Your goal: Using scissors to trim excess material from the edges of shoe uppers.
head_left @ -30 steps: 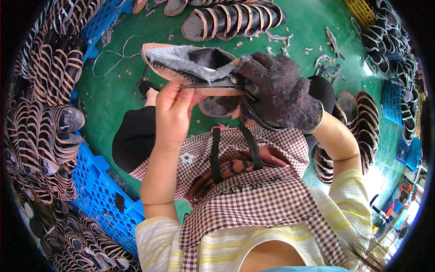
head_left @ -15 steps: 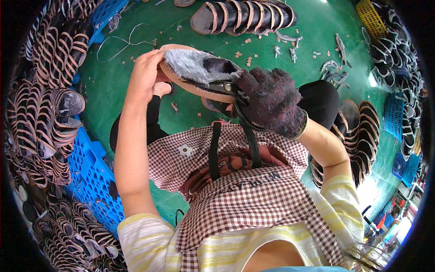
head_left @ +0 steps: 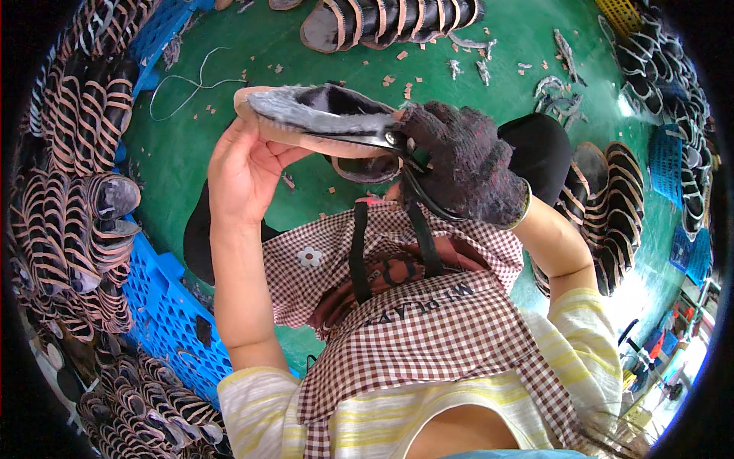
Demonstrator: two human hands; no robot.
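Observation:
A slipper-like shoe with grey fluffy lining and a tan sole edge is held up in front of my lap. My left hand, bare, grips it from below at its left end, thumb and fingers around the sole. My right hand, in a dark knit glove, is closed on scissors with black loop handles. Their pivot and blades lie along the shoe's near side. Just below the shoe shows a dark rounded piece with a tan rim, partly hidden; I cannot tell what it is.
Rows of similar shoes lie on the green floor ahead, with another stack by my right knee. Many more shoes and a blue plastic crate line the left. Grey fluff scraps and a looped cord lie about.
The shoe has moved slightly left and tilted, so its opening shows more edge-on. My left hand has shifted lower, under its left end. The scissors stay in my right hand against the shoe.

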